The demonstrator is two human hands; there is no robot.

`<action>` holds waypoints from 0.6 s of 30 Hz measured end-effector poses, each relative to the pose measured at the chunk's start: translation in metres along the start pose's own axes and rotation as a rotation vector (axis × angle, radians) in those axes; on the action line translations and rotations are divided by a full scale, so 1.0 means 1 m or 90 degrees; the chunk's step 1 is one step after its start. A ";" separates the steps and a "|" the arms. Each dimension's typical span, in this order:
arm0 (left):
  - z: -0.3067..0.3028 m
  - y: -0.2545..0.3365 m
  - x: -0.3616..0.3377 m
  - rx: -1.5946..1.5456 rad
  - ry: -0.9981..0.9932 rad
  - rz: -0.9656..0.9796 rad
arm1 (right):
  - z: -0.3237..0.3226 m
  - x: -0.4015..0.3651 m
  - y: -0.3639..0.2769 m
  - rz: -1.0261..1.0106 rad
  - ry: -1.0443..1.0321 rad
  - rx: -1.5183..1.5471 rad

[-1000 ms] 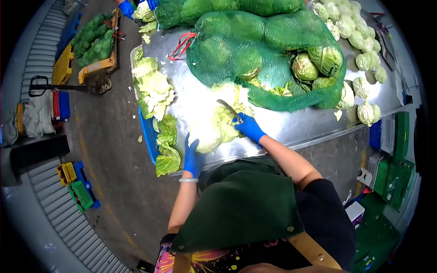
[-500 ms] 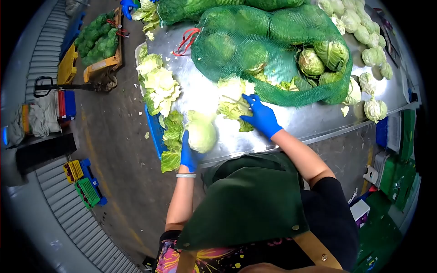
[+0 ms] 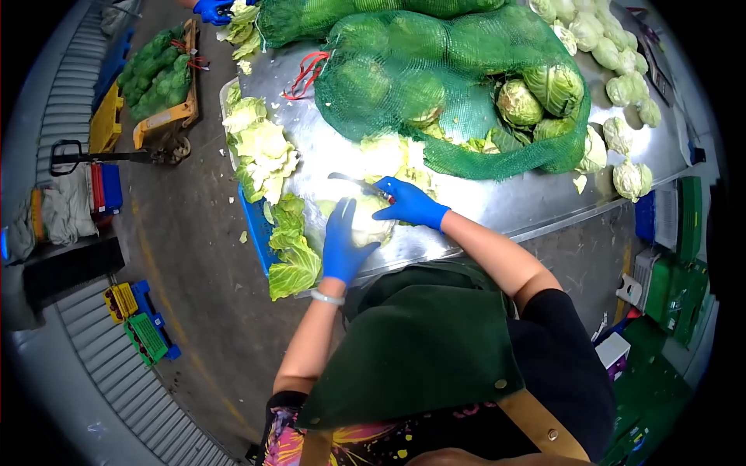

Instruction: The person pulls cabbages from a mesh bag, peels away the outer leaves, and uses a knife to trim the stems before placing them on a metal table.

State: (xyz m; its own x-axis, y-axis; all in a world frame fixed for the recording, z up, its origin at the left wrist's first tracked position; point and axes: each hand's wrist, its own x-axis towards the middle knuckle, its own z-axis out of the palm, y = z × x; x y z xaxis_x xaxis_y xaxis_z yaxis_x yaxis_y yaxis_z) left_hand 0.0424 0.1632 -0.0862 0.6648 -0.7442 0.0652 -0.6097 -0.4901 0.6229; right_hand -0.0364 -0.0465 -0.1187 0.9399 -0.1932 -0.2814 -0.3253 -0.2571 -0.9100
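My left hand (image 3: 344, 245), in a blue glove, holds a pale cabbage (image 3: 371, 227) against the metal table near its front edge. The fingers lie over the cabbage's left side and hide part of it. In my right hand (image 3: 412, 203), also gloved in blue, is a knife (image 3: 353, 183) whose blade points left above the cabbage. Loose pale leaves (image 3: 388, 155) lie just behind the knife. Green outer leaves (image 3: 291, 252) hang at the table's left edge, beside my left hand.
A green mesh sack of cabbages (image 3: 458, 85) lies open across the table (image 3: 497, 206). Pale cabbages (image 3: 629, 180) line the right side. Trimmed leaves (image 3: 260, 147) pile over a blue crate (image 3: 255, 221) at left. Another person's blue-gloved hand (image 3: 213, 11) shows at the top left.
My right hand has left the loose leaves and come left to the cabbage, with the knife now showing. My left hand has moved from the cabbage's side onto its top.
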 end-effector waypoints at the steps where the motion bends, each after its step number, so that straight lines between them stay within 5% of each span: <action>1: 0.003 -0.005 0.008 -0.047 -0.048 -0.014 | -0.003 0.003 -0.003 -0.013 -0.022 0.013; 4: 0.016 -0.010 0.020 -0.144 -0.092 -0.115 | -0.004 -0.013 -0.010 -0.074 0.150 0.093; 6: 0.024 -0.009 0.024 -0.141 0.017 -0.255 | 0.001 -0.030 -0.012 -0.141 0.196 0.005; 9: 0.020 -0.001 0.035 -0.156 0.009 -0.313 | 0.013 -0.040 -0.005 -0.177 0.247 -0.263; 12: 0.021 -0.004 0.037 -0.143 0.004 -0.339 | 0.018 -0.037 -0.014 -0.068 0.151 -0.310; 18: 0.031 -0.010 0.038 -0.120 0.023 -0.340 | 0.017 -0.010 -0.007 -0.136 0.152 -0.508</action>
State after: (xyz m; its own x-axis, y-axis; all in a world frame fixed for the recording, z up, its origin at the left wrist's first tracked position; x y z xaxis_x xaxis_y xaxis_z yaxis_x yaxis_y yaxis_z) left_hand 0.0609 0.1259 -0.1139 0.8764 -0.3970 -0.2727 -0.0990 -0.7025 0.7048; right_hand -0.0415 -0.0265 -0.1144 0.9715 -0.2358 0.0251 -0.2032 -0.8826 -0.4239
